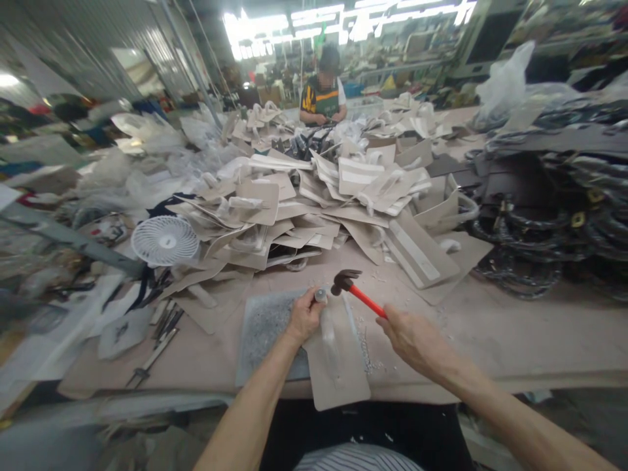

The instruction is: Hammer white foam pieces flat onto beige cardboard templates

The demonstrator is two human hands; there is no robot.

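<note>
One hammer (367,300) (red-handled) in right-hand fingers (386,323)

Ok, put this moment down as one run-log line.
left hand: gripping metal rod | right hand: holding hammer, head apart from rod | beige panel: partly on grey board | co-worker: across table

The left hand (304,316) gripped a metal-topped tool (320,296) over the grey board (265,320). Right of the board, the right hand (401,331) held a red-handled hammer (364,297). A beige panel (347,366) overlapped the board's right edge. Beyond it lay heaped panels (268,196) and, leftward, a white fan (165,241).
</note>
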